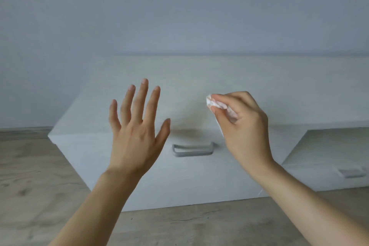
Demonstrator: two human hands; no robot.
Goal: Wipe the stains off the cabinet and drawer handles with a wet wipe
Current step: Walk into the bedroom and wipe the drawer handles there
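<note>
A low white cabinet (199,78) stands on the floor in front of me. Its front carries a grey bar handle (192,150), which shows between my two wrists. My left hand (137,126) is raised above the cabinet's left part, fingers spread, holding nothing. My right hand (243,124) is up to the right of the handle, pinching a folded white wet wipe (213,103) between thumb and fingers. Neither hand touches the handle. A second white unit (327,146) sits lower at the right, with a blurred grey handle (352,172).
Light wood-grain floor (30,175) runs along the left and the front of the cabinet. A plain grey-blue wall (179,10) rises behind it.
</note>
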